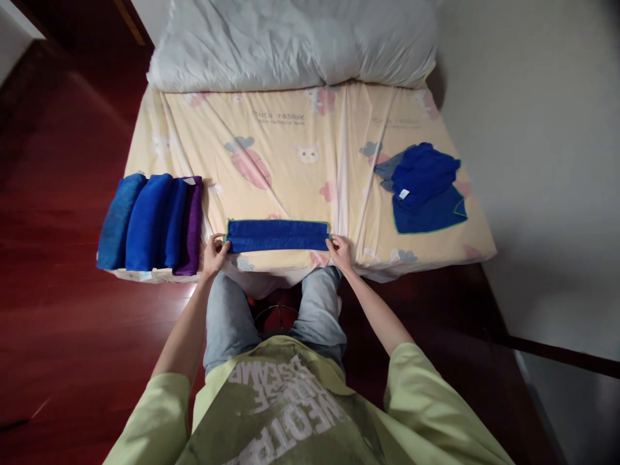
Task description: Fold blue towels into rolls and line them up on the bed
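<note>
A blue towel (278,236) with green edging lies folded into a long strip near the front edge of the bed. My left hand (214,254) pinches its left end between thumb and fingers. At the opposite end, my right hand (340,252) grips the right corner the same way. To the left, several folded towels (148,223) in blue and purple lie side by side in a row. A loose heap of blue towels (426,190), one with a small white tag, rests on the right part of the bed.
The bed (285,174) wears a cream sheet with rabbit and carrot prints. Across its far end lies a bulky grey-white quilt (290,48). A pale wall (533,161) stands to the right, and dark red wooden floor (58,258) shows on the left.
</note>
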`<move>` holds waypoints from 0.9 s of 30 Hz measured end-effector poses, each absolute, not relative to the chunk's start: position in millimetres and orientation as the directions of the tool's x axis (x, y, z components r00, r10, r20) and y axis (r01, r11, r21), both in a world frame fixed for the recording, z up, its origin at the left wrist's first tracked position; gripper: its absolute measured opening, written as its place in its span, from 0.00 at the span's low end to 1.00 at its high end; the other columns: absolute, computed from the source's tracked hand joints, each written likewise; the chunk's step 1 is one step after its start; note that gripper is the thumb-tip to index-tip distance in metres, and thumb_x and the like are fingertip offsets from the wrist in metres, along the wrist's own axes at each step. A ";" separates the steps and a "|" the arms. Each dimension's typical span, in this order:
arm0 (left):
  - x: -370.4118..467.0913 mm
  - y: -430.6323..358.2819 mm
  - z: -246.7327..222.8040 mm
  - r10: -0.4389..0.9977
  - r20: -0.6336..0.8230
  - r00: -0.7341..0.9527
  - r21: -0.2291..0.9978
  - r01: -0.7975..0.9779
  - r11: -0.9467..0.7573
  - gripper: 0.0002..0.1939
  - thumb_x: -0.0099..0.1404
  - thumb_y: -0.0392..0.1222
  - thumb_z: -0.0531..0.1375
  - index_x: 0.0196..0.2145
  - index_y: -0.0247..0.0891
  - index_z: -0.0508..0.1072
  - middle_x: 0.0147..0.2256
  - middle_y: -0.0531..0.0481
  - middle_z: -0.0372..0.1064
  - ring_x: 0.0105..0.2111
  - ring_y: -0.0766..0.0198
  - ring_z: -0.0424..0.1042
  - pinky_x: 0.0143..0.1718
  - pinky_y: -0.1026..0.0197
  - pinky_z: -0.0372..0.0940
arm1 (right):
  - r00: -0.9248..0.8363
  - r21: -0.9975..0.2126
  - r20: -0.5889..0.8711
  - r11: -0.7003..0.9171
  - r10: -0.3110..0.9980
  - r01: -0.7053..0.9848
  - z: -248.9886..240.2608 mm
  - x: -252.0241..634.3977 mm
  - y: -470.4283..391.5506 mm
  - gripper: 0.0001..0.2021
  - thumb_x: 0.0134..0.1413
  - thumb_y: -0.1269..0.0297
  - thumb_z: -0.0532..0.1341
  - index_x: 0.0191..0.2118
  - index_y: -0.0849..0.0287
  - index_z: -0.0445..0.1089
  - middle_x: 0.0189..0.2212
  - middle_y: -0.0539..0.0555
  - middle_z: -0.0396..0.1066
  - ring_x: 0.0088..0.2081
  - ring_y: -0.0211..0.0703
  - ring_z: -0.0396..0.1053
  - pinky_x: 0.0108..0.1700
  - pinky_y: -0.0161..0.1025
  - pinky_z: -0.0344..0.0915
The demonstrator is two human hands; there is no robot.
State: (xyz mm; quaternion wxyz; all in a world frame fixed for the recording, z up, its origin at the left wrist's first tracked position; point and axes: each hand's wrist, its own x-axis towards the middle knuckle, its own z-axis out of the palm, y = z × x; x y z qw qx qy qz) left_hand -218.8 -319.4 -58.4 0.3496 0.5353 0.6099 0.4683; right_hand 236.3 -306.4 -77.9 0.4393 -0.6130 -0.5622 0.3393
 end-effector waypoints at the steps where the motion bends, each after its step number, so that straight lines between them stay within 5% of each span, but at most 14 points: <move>1: -218.7 -319.5 -59.0 0.980 0.076 -0.183 0.944 0.330 -0.012 0.18 0.64 0.51 0.64 0.48 0.41 0.69 0.21 0.60 0.51 0.21 0.67 0.53 0.26 0.64 0.49 | 0.139 -0.920 0.078 0.018 0.987 0.392 -78.0 236.1 -306.5 0.24 0.58 0.41 0.60 0.42 0.59 0.72 0.24 0.50 0.68 0.27 0.41 0.66 0.32 0.39 0.66; 12: -218.6 -319.9 -59.4 0.978 0.076 -0.196 0.901 0.434 0.018 0.20 0.64 0.53 0.63 0.49 0.41 0.70 0.21 0.60 0.54 0.21 0.67 0.55 0.25 0.63 0.51 | 0.137 -0.901 0.095 0.026 0.986 0.433 -76.3 235.1 -306.3 0.22 0.59 0.42 0.59 0.41 0.59 0.72 0.20 0.46 0.62 0.23 0.38 0.60 0.29 0.38 0.63; 20: -212.8 -321.9 -53.4 0.961 0.113 -0.251 0.842 0.538 0.042 0.23 0.63 0.55 0.63 0.51 0.40 0.72 0.33 0.51 0.69 0.31 0.63 0.67 0.36 0.61 0.62 | 0.145 -0.894 0.087 0.013 0.986 0.448 -73.2 232.8 -306.7 0.24 0.58 0.39 0.59 0.42 0.58 0.71 0.19 0.44 0.55 0.22 0.39 0.56 0.28 0.39 0.60; 27: -219.9 -321.4 -57.4 0.970 0.066 -0.235 0.852 0.519 0.068 0.20 0.61 0.53 0.63 0.47 0.41 0.74 0.31 0.53 0.66 0.30 0.63 0.65 0.35 0.62 0.61 | 0.141 -0.902 0.082 0.013 0.987 0.431 -72.9 233.3 -306.9 0.22 0.58 0.42 0.60 0.41 0.58 0.71 0.19 0.43 0.55 0.22 0.38 0.55 0.28 0.38 0.60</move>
